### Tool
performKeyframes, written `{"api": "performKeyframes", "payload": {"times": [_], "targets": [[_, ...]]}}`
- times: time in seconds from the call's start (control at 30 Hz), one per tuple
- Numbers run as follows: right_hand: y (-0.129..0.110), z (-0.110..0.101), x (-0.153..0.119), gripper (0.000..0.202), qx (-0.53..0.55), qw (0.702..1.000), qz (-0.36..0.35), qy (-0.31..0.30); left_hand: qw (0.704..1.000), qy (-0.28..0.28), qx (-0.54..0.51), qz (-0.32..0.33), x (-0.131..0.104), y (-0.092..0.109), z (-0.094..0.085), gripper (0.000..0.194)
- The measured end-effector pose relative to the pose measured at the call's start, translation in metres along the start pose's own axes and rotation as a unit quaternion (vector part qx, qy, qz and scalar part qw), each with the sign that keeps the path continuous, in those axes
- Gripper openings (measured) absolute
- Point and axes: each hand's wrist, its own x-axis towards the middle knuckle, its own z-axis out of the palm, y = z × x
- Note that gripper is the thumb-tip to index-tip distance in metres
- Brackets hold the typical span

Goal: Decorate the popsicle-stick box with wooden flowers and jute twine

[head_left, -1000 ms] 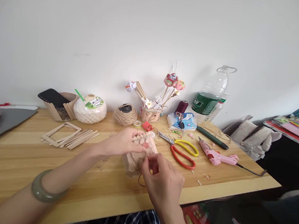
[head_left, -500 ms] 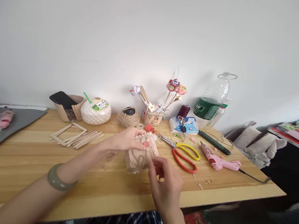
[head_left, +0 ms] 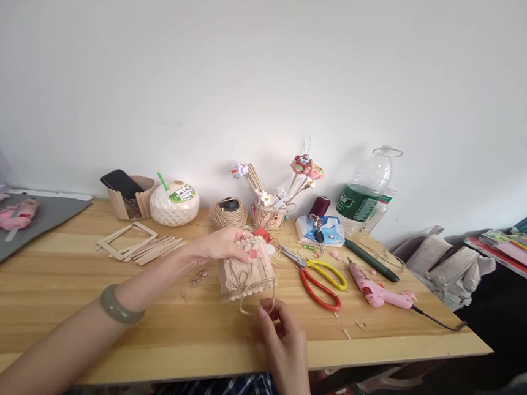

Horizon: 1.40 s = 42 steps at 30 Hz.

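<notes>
My left hand (head_left: 225, 244) is closed around the upper part of a small popsicle-stick box (head_left: 253, 278), tilted above the table. A twine bow and a pink round piece decorate its face. A length of twine (head_left: 248, 312) hangs in a loop from the box's lower edge. Just below that edge, my right hand (head_left: 283, 334) pinches the twine between thumb and forefinger. The scissors (head_left: 319, 276) with red and yellow handles lie partly open to the right of the box. Behind it stands a ball of twine (head_left: 227, 214).
Loose popsicle sticks (head_left: 156, 250) and a stick frame (head_left: 125, 241) lie left. A pink glue gun (head_left: 377, 292) with a cord rests right, near a dark green pen-like tool (head_left: 372, 260). A coconut (head_left: 174, 204), flower holder (head_left: 268, 215) and large bottle (head_left: 362, 197) line the wall.
My right hand has drawn down from the box's lower right corner, with twine at its fingertips. More of the box's front now shows. My left hand keeps its grip; the camera view shifted slightly.
</notes>
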Motion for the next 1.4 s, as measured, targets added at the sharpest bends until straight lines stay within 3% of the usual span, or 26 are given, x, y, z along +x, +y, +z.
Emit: {"api": "performKeyframes", "payload": {"times": [0.33,0.57,0.77,0.93,1.1,1.3,1.4], "targets": [[-0.007,-0.019,-0.008,0.029,0.028,0.998,-0.013,-0.052,0.999,0.011,-0.030,0.003,0.001,-0.002,-0.003,0.027],[-0.008,-0.030,-0.022,0.027,0.036,0.998,0.047,-0.037,1.000,-0.011,-0.014,0.008,0.010,-0.017,-0.016,0.016],[-0.013,-0.035,-0.023,0.033,0.010,0.994,0.009,-0.105,1.000,-0.019,0.007,0.007,0.012,-0.024,-0.022,0.024],[-0.007,-0.034,-0.024,0.038,-0.002,0.996,0.025,-0.087,1.000,-0.020,0.000,0.013,0.009,-0.019,-0.018,0.019],[-0.003,-0.036,-0.021,0.044,-0.038,0.989,0.036,-0.135,1.000,-0.011,-0.015,0.022,0.001,-0.005,-0.007,0.024],[-0.029,-0.046,-0.005,0.036,-0.005,0.997,-0.044,-0.061,0.999,-0.018,0.025,0.034,-0.004,0.003,0.003,0.022],[-0.044,-0.048,0.009,0.030,0.037,0.997,-0.050,-0.037,0.996,-0.033,0.059,0.051,-0.005,0.005,0.005,0.020]]}}
